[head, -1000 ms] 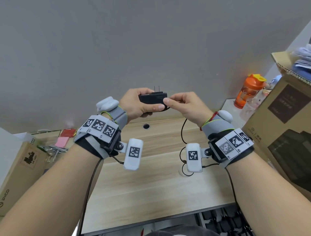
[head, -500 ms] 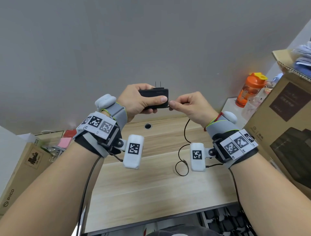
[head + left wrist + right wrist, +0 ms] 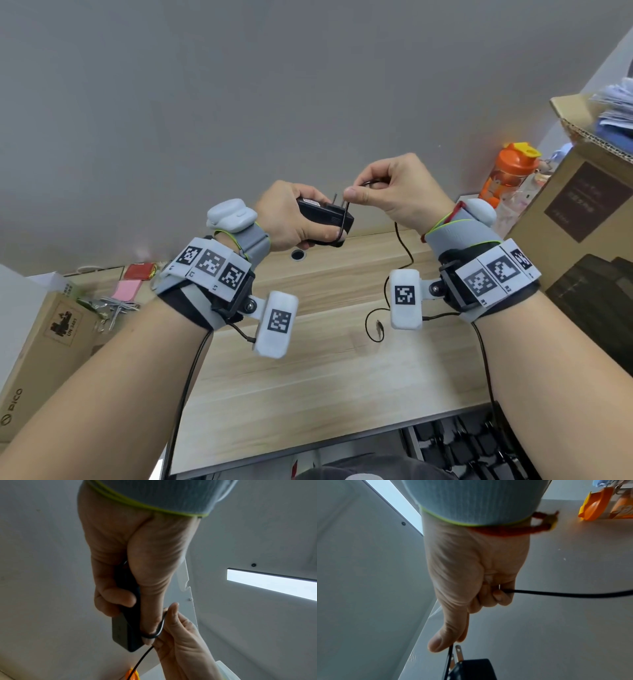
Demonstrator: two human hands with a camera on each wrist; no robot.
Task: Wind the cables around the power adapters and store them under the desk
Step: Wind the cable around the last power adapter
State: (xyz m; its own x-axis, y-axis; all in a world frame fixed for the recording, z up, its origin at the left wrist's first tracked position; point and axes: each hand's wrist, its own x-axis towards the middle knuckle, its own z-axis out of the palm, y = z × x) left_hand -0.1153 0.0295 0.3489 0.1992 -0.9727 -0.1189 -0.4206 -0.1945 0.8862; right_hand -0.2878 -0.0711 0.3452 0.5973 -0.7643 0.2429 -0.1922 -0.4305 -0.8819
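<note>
Power adapter (image 3: 323, 219), one, black, two prongs up, held above my light wood worktop (image 3: 308, 363) against a grey wall. My left hand (image 3: 291, 214) has its grip wrapped round it; my right hand (image 3: 390, 186) pinches its one cable (image 3: 404, 250), which hangs to the worktop. Two cardboard boxes, one left (image 3: 37, 346), one right (image 3: 582, 219); one orange bottle (image 3: 507, 171).

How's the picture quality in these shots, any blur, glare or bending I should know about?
Head view: evenly lit and sharp, but the wide lens bows the desk edge and swells the forearms. Left wrist view: dim, the left hand and adapter backlit, a ceiling light blown out white. Right wrist view: dim and soft, the right hand shadowed, the bottle blurred.
</note>
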